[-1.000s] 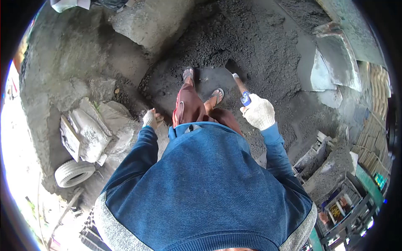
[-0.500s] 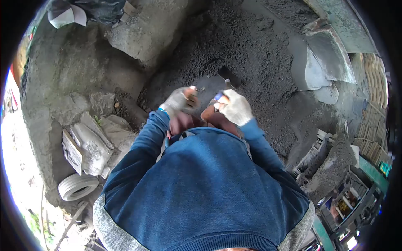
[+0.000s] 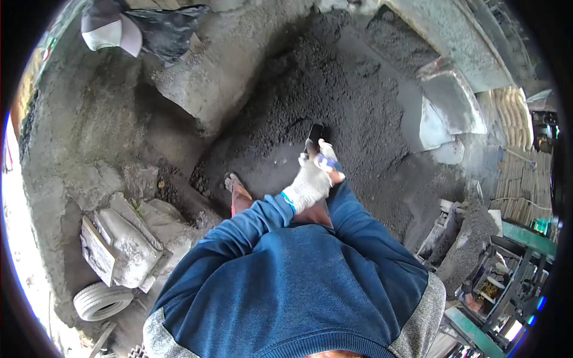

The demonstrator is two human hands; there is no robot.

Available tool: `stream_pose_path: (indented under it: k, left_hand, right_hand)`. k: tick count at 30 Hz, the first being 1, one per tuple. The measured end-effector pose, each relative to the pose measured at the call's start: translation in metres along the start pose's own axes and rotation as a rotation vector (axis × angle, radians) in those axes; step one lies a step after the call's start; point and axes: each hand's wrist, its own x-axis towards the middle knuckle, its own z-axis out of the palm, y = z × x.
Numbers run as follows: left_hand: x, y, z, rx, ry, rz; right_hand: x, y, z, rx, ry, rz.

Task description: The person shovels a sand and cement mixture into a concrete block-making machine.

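Observation:
Both of my hands wear pale work gloves and meet close together in front of my body. My left hand point(image 3: 310, 181) is closed, reaching across to the right, with a light-blue cuff at its wrist. Against it, my right hand point(image 3: 329, 161) is closed too, with a blue-purple patch near its fingers. Just beyond the fingers juts the dark blade of a shovel point(image 3: 316, 131), whose handle is mostly hidden by the hands. The blade is over the dark, lumpy grey mix point(image 3: 352, 113) that covers the ground.
A large concrete block point(image 3: 209, 89) rises at the upper left, near a cap point(image 3: 113, 36). Filled sacks point(image 3: 128, 244) and a tyre point(image 3: 102, 301) lie at left. On the right are a bent metal sheet point(image 3: 447, 107) and a green-framed machine point(image 3: 477, 334). My bare foot point(image 3: 231, 181) shows ahead.
My left hand has moved right and joined the right hand at the shovel. The hands were apart before. The view has shifted, and my left foot now shows.

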Motion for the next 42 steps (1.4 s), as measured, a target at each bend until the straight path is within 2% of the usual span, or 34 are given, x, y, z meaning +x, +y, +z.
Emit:
stream_pose_path:
  k: [2, 3, 4, 5, 7, 8, 9, 11, 12, 15, 17, 18, 19, 20, 21, 22, 23, 24, 25, 26, 27, 28, 29, 32, 33, 34, 36, 37, 39, 40, 42]
  left_hand:
    - [-0.018, 0.054, -0.038, -0.104, -0.072, -0.092]
    - [-0.033, 0.071, -0.07, -0.314, -0.139, -0.247]
    - [-0.048, 0.087, -0.103, -0.511, -0.175, -0.417]
    - [-0.061, 0.089, -0.133, -0.64, -0.189, -0.41]
    - [-0.086, 0.1, -0.196, -0.784, -0.051, -0.415]
    - [-0.1, 0.087, -0.226, -0.829, 0.026, -0.45]
    - [-0.114, 0.067, -0.253, -0.872, 0.105, -0.482]
    - [-0.139, 0.015, -0.295, -0.917, 0.317, -0.423]
    - [-0.157, -0.024, -0.311, -0.938, 0.482, -0.486]
    - [-0.216, -0.121, -0.325, -0.959, 0.94, -0.697]
    - [-0.3, -0.179, -0.312, -0.965, 1.154, -0.778]
    - [-0.306, -0.156, -0.3, -0.905, 1.382, -0.854]
    - [-0.361, -0.162, -0.292, -0.849, 1.49, -1.01]
    - [-0.389, -0.147, -0.276, -0.605, 1.682, -0.977]
    - [-0.475, -0.143, -0.278, -0.888, 1.466, -0.962]
    - [-0.47, -0.115, -0.256, -0.741, 1.83, -0.808]
    - [-0.468, -0.106, -0.247, -0.66, 1.931, -0.809]
    - [-0.457, -0.104, -0.249, -0.618, 1.941, -0.852]
    - [-0.438, -0.105, -0.252, -0.585, 1.945, -0.875]
    - [-0.416, -0.12, -0.258, -0.563, 1.93, -0.877]
    - [-0.379, -0.137, -0.268, -0.546, 1.913, -0.864]
    - [-0.332, -0.158, -0.277, -0.541, 1.875, -0.851]
    - [-0.281, -0.186, -0.285, -0.533, 1.815, -0.84]
    - [-0.11, -0.247, -0.267, -0.421, 1.57, -0.895]
    - [-0.101, -0.296, -0.27, -0.402, 1.683, -0.883]
    - [-0.079, -0.274, -0.264, -0.469, 1.632, -0.843]
    - [-0.117, -0.288, -0.254, -0.473, 1.538, -0.868]
    - [-0.126, -0.284, -0.25, -0.501, 1.475, -0.858]
    - [-0.13, -0.289, -0.24, -0.416, 1.592, -0.901]
    - [-0.137, -0.287, -0.237, -0.366, 1.648, -0.926]
    - [-0.147, -0.282, -0.244, -0.364, 1.606, -0.941]
  right_hand:
    - [0.008, 0.007, -0.002, -0.034, -0.048, -0.185]
    - [0.042, 0.007, -0.015, -0.168, -0.074, -0.29]
    - [0.012, 0.012, 0.042, -0.242, 0.051, -0.205]
    - [-0.006, 0.029, 0.102, -0.178, 0.214, -0.331]
    - [0.053, 0.022, 0.094, 0.047, 0.213, -0.263]
    - [0.059, 0.024, 0.123, -0.023, 0.365, -0.414]
    - [0.085, 0.014, 0.124, -0.017, 0.407, -0.382]
    - [0.119, 0.007, 0.142, -0.044, 0.513, -0.435]
    - [0.145, 0.011, 0.135, -0.079, 0.513, -0.44]
    - [0.207, 0.062, 0.109, -0.256, 0.347, -0.242]
    - [0.224, 0.141, 0.116, -0.343, 0.574, -0.218]
    - [0.244, 0.196, 0.092, -0.265, 0.548, -0.186]
    - [0.239, 0.246, 0.081, -0.252, 0.502, -0.057]
    - [0.232, 0.294, 0.073, -0.247, 0.451, 0.074]
    - [0.225, 0.341, 0.066, -0.249, 0.396, 0.203]
    - [0.217, 0.381, 0.058, -0.206, 0.335, 0.365]
    - [0.21, 0.42, 0.049, -0.175, 0.269, 0.528]
    - [0.214, 0.47, 0.032, -0.222, 0.333, 0.617]
    - [0.21, 0.49, 0.042, -0.262, 0.397, 0.706]
    - [0.217, 0.486, 0.03, -0.066, 0.288, 0.88]
    - [0.242, 0.465, 0.025, -0.075, 0.274, 0.88]
    - [0.285, 0.431, 0.014, -0.123, 0.284, 0.794]
    - [0.34, 0.386, -0.002, -0.156, 0.27, 0.682]
    - [0.54, 0.182, -0.049, -0.19, 0.038, 0.53]
    - [0.553, 0.149, -0.047, -0.186, 0.317, 0.288]
    - [0.549, 0.145, -0.044, -0.179, 0.333, 0.273]
    - [0.526, 0.153, -0.047, -0.101, 0.41, 0.193]
    - [0.516, 0.154, -0.051, -0.198, 0.356, 0.228]
    - [0.498, 0.155, -0.054, -0.03, 0.392, 0.237]
    - [0.485, 0.159, -0.054, -0.04, 0.371, 0.212]
    - [0.458, 0.155, -0.058, -0.064, 0.334, 0.145]
